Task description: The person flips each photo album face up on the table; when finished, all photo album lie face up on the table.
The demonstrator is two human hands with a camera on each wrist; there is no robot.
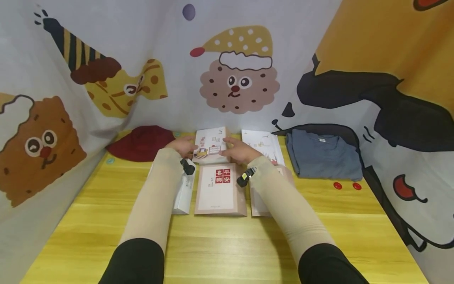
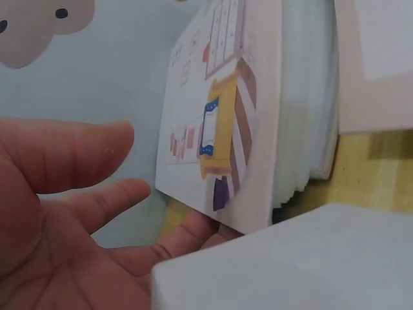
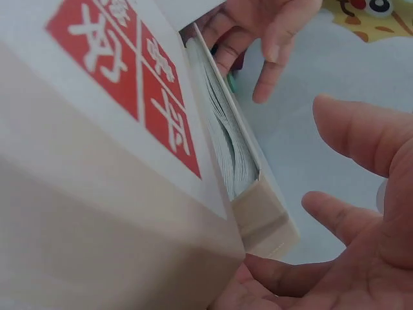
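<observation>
**Two hands lift a small illustrated book at the back of a yellow worktop**

A person's left hand [image 1: 182, 146] and right hand [image 1: 238, 150] meet at either side of a white illustrated book [image 1: 211, 145], which stands tilted near the far edge of the yellow worktop [image 1: 220, 244]. In the wrist views the fingers of both hands are loosely spread, with fingertips tucked under the book's lower edge, propping it rather than gripping it. Just in front lies a pale book with red square characters [image 1: 220, 190], flat on the worktop. A red hat [image 1: 142, 142] sits to the left, a folded blue-grey shirt [image 1: 322, 154] to the right, with two red dots [image 1: 347, 185] beside it.
</observation>
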